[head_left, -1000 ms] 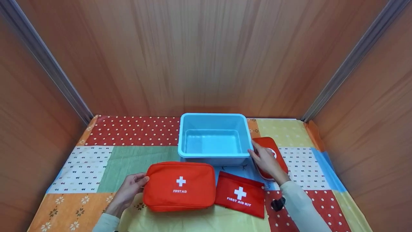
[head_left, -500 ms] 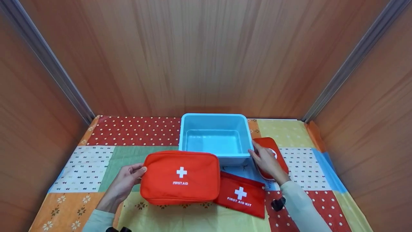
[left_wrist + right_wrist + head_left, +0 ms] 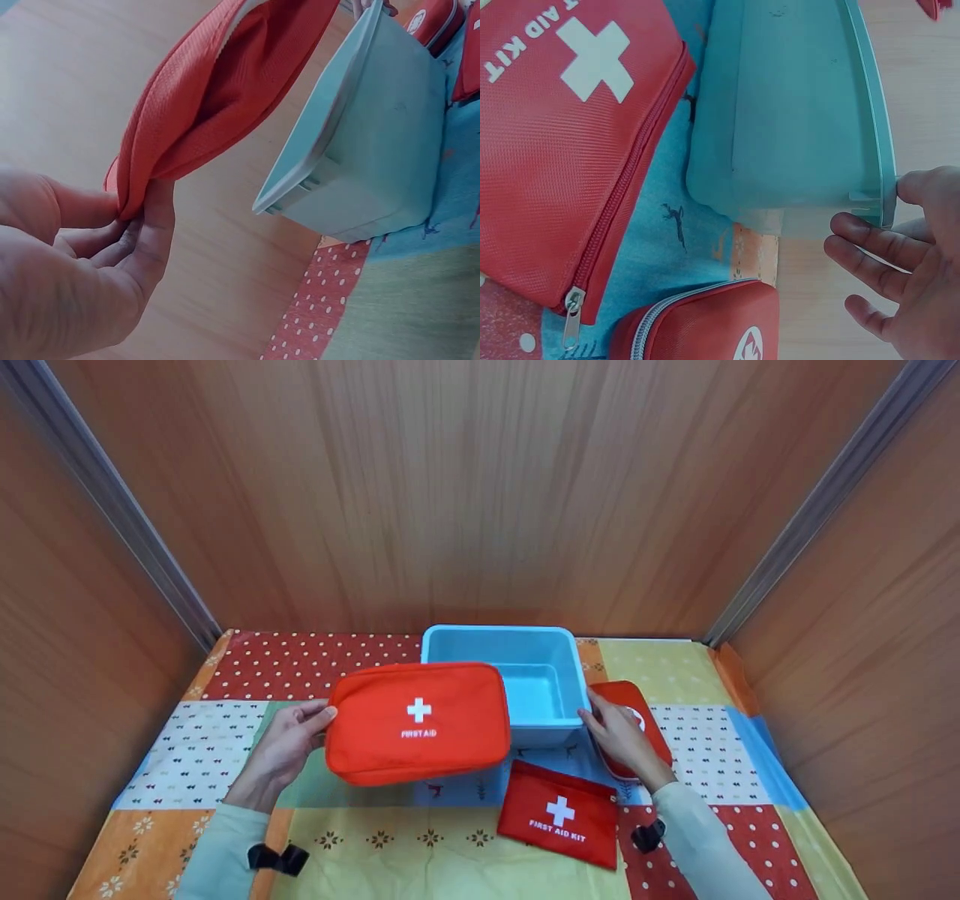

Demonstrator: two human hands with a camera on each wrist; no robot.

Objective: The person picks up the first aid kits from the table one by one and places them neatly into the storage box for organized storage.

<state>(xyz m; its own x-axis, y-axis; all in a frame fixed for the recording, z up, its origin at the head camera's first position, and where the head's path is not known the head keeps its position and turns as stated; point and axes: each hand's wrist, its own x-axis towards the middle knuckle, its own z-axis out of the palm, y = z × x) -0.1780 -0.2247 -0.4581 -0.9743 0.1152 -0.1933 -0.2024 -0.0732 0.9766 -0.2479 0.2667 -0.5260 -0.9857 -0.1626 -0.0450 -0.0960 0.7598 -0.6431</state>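
My left hand pinches the left edge of a large red first aid bag, thumb on one face and fingers on the other in the left wrist view. The bag hangs above the cloth and covers the front left corner of a light blue plastic bin. Inside the bin, the visible part of the floor is bare. My right hand pinches the bin's rim near its front right corner; in the right wrist view the thumb lies over the rim and fingers sit below it.
A flat red zip pouch marked FIRST AID KIT lies in front of the bin. Beside the bin on the right is a small red zip case, partly under my right hand. Wooden panels enclose the patchwork cloth.
My left hand has lifted the large first aid bag off the cloth and moved it away from me, up to the bin's front left. My right hand stays at the rim.
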